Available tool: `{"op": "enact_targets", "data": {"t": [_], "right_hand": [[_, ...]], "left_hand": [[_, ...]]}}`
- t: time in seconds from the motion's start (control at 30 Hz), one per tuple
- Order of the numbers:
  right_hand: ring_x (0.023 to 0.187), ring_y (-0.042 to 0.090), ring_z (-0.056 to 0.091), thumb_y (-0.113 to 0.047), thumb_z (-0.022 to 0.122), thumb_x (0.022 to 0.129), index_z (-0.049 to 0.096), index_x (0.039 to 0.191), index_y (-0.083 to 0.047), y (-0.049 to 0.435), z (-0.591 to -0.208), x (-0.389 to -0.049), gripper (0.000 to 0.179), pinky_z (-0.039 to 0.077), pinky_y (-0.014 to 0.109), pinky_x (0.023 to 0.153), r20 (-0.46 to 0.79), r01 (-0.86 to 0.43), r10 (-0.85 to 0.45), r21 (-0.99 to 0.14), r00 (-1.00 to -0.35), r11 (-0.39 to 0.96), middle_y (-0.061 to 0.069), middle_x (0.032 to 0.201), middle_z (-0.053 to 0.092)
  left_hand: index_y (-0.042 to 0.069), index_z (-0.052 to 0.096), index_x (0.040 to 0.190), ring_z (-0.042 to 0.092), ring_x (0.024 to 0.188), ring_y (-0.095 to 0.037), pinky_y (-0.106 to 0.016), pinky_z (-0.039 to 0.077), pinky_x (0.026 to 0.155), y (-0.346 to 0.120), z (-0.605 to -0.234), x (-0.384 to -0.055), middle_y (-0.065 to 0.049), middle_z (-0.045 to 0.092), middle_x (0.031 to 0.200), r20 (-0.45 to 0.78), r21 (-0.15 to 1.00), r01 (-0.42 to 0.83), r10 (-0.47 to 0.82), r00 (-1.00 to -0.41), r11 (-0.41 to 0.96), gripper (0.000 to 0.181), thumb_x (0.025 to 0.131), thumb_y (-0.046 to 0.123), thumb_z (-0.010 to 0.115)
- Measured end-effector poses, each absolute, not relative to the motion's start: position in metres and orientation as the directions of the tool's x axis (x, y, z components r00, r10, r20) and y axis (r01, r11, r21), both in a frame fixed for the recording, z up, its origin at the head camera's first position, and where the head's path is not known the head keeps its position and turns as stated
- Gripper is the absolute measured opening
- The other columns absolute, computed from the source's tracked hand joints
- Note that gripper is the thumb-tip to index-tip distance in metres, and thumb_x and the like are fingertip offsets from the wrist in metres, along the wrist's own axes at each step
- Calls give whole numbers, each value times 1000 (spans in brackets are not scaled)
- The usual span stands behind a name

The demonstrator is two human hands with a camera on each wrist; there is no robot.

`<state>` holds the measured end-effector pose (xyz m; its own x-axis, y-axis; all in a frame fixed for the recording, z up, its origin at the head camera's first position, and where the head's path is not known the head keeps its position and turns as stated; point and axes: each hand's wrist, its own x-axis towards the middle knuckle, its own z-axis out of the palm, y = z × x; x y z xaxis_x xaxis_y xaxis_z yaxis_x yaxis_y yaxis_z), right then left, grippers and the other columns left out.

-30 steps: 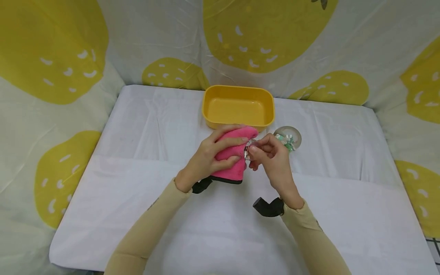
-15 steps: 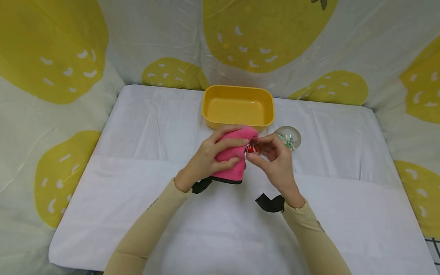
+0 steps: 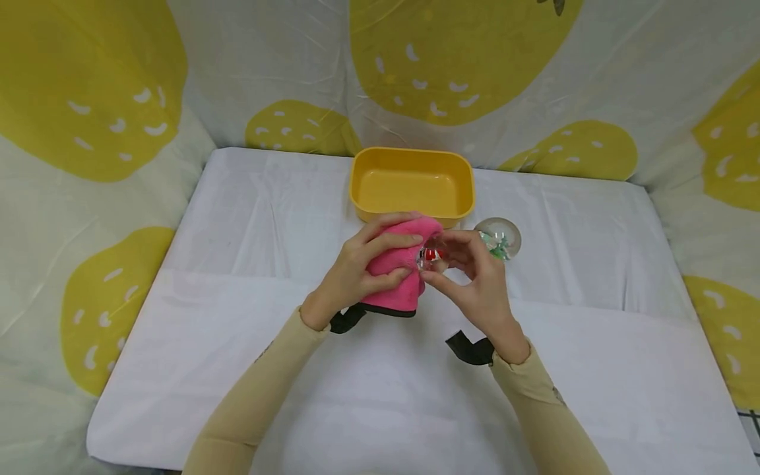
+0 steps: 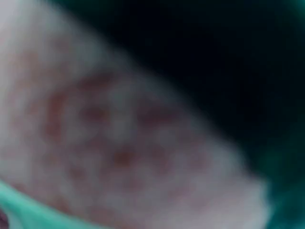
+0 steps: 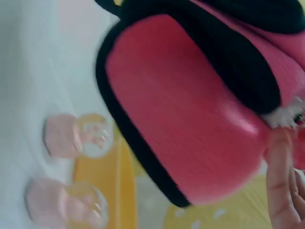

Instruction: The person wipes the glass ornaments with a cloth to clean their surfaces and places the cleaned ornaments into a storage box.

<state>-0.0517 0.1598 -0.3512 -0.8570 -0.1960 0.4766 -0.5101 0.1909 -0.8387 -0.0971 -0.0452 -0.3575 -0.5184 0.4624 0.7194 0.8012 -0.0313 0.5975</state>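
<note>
My left hand (image 3: 351, 267) grips a folded pink cloth (image 3: 392, 260) with a black border, wrapped against one side of a small clear globe (image 3: 432, 256) with something red inside. My right hand (image 3: 477, 277) pinches the globe's exposed side between thumb and fingers. In the right wrist view the cloth (image 5: 186, 109) fills the middle, and fingers of the right hand (image 5: 282, 181) show at the right edge. Just behind that hand stands a clear snow globe (image 3: 501, 236) with green and white inside. Only blurred, close surfaces appear in the left wrist view.
A yellow rectangular bin (image 3: 410, 157) stands behind the hands on the white-covered table (image 3: 285, 402). The right wrist view shows two upright snow globes with pinkish bases, one globe (image 5: 78, 136) above another globe (image 5: 66, 202) in the picture. A lemon-print curtain (image 3: 309, 79) surrounds the table.
The right hand's fingers have spread and turned on the globe, bringing its red inside into view. The left hand and cloth have shifted slightly left.
</note>
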Motion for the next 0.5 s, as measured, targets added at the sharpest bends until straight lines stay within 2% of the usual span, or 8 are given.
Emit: {"op": "enact_targets", "data": {"t": [0.07,0.1,0.23,0.3,0.37,0.43,0.5], "right_hand": [[81,12,64,-22,78,81,50,114,11,160,-353,-52,54,54,21,73,480,-505,-172,-850,-860,152,8,104,65],[76,13,65,-22,77,82,50,112,12,159,-353,-51,52,55,22,69,457,-477,-160,-870,-875,125,7,99,67],[53,20,62,-6,66,89,48,97,8,157,-348,-48,25,54,26,52,247,-250,-120,-968,-962,14,10,76,67],[46,23,59,-1,60,91,46,93,4,156,-345,-46,15,52,29,47,154,-156,-115,-988,-981,5,13,70,65],[54,21,62,-3,61,91,48,98,2,156,-344,-47,15,54,27,52,156,-166,-128,-984,-979,71,14,78,66],[73,18,66,-1,66,88,49,110,5,158,-343,-48,28,56,25,66,235,-261,-172,-954,-957,148,15,95,65],[91,17,64,2,71,83,47,119,7,159,-343,-50,43,53,25,80,345,-387,-221,-901,-912,194,16,109,61]], "left_hand": [[3,59,117,46,124,-30,-35,47,95,-45,-356,-97,-19,46,132,723,581,813,480,-497,-32,35,93,29,63],[4,59,117,46,123,-30,-35,47,96,-44,-356,-96,-19,46,132,725,570,821,488,-485,-32,37,94,33,60],[4,59,120,45,125,-29,-35,43,100,-43,-356,-95,-19,45,135,719,536,844,528,-453,-6,38,92,30,64],[4,60,120,46,125,-28,-34,43,100,-42,-356,-94,-18,45,135,717,533,846,530,-452,0,38,91,27,67],[3,60,119,46,124,-28,-34,44,99,-43,-357,-94,-18,47,134,718,548,837,517,-467,-6,37,90,26,68],[3,61,117,47,123,-28,-34,46,97,-43,-357,-95,-18,48,133,721,567,823,491,-488,-15,37,91,28,66],[3,61,116,48,122,-28,-34,47,95,-43,-358,-96,-19,49,131,726,583,812,466,-507,-24,38,93,33,63]]}}
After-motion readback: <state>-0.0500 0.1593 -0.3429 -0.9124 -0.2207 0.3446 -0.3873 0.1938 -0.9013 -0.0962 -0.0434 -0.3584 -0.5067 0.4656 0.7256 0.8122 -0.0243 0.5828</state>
